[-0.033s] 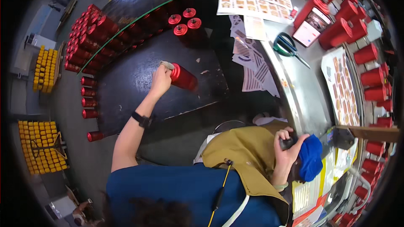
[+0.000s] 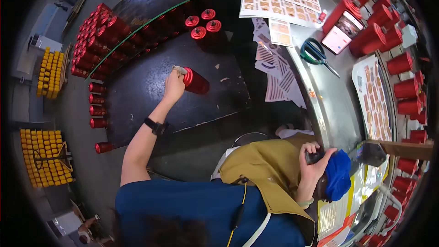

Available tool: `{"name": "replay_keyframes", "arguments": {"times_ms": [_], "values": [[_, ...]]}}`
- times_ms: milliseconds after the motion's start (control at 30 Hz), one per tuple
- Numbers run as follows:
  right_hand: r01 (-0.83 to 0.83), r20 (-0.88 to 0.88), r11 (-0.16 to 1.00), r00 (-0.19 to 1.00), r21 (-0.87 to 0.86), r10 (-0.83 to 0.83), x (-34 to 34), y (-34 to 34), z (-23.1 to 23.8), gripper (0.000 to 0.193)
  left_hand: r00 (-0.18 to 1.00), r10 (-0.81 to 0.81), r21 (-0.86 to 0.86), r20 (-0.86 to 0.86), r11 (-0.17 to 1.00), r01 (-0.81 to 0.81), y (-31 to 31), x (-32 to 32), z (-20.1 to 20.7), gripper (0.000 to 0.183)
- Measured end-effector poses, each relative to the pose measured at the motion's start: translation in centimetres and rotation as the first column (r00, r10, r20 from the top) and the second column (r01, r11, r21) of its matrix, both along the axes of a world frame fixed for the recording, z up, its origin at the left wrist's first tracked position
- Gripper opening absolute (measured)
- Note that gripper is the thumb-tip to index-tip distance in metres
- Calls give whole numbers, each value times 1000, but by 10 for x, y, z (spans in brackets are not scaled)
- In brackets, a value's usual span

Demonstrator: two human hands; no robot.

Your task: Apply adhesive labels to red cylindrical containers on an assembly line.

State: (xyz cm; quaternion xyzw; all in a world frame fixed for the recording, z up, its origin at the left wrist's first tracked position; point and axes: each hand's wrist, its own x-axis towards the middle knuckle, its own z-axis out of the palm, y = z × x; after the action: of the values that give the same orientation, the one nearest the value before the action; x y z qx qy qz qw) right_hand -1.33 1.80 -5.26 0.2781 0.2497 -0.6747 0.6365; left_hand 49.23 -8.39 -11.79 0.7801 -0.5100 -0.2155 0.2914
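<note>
A red cylindrical canister (image 2: 196,82) is tilted above the dark tabletop (image 2: 141,84), held at its top end by my closed left hand (image 2: 174,86). Between those fingers and the canister shows a small pale greyish piece (image 2: 179,69), perhaps a cloth. My right hand (image 2: 312,168) is wrapped round a small black object (image 2: 313,157) whose kind I cannot make out. Right beside that hand is a bunched blue cloth-like thing (image 2: 338,174). Several red canisters (image 2: 213,26) with ringed tops stand at the dark table's far side.
Stacked red canisters (image 2: 98,41) fill the left behind a green strip (image 2: 137,29). On the metal bench (image 2: 338,110) at right lie scissors (image 2: 315,55), a phone (image 2: 340,34) and printed sticker sheets (image 2: 279,0). Striped paper scraps (image 2: 279,73) hang between table and bench. Yellow-topped items (image 2: 45,158) stand far left.
The canister in my left hand has shifted slightly left and looks less blurred. Bench and table appear slightly further right in the view. My right hand keeps its grip.
</note>
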Motion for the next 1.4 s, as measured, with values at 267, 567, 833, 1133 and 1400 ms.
{"name": "replay_keyframes", "arguments": {"times_ms": [267,567,833,1133,1400], "values": [[34,-288,978,957,205,27,13,-4,1,43,966,64,-239,249,971,-3,-123,133,-85,22],[66,-323,976,946,209,5,24,-12,5,46,868,-23,-2,496,1000,28,-245,193,-126,42],[91,-351,974,936,210,-11,28,-16,6,43,871,-57,-6,487,998,69,-267,190,-116,36],[107,-374,974,927,198,-26,27,-9,5,43,949,-260,-245,181,922,300,-244,91,-100,39],[85,-393,989,919,121,-31,28,-6,3,42,874,-277,-230,399,893,388,-252,83,-103,22]]}}
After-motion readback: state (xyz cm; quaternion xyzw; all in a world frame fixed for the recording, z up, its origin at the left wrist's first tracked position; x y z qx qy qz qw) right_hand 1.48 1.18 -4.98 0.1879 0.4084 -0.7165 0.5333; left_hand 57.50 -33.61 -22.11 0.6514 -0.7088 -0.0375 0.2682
